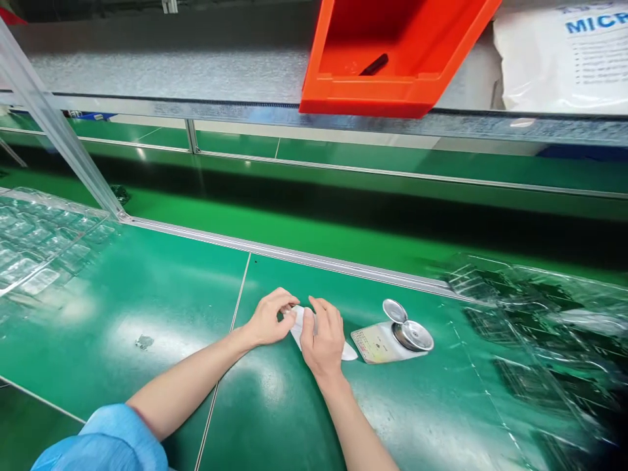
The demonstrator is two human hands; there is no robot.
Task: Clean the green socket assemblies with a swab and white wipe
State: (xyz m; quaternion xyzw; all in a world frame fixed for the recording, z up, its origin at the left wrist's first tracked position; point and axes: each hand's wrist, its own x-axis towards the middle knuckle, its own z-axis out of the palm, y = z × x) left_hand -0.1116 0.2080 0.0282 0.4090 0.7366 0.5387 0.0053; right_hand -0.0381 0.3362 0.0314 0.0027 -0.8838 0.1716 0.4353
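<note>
Over the green tabletop, both hands are on a thin folded white wipe (348,352). My left hand (271,318) pinches its upper left end between thumb and fingertips. The fingers of my right hand (325,335) are curled over its middle, covering much of it, while a pointed end sticks out to the right. Just right of my right hand lies a flat pale label-like piece (375,345) with small print. By its right end is a round metal dispenser top (415,335) with its lid (395,311) flipped up.
Clear plastic trays (44,235) lie at the left; more trays with dark circuit boards (534,327) are at the right, blurred. A metal rail (294,257) crosses behind my hands. Overhead, a shelf (186,72) carries an orange bin (363,98) and a white printed bag (549,72).
</note>
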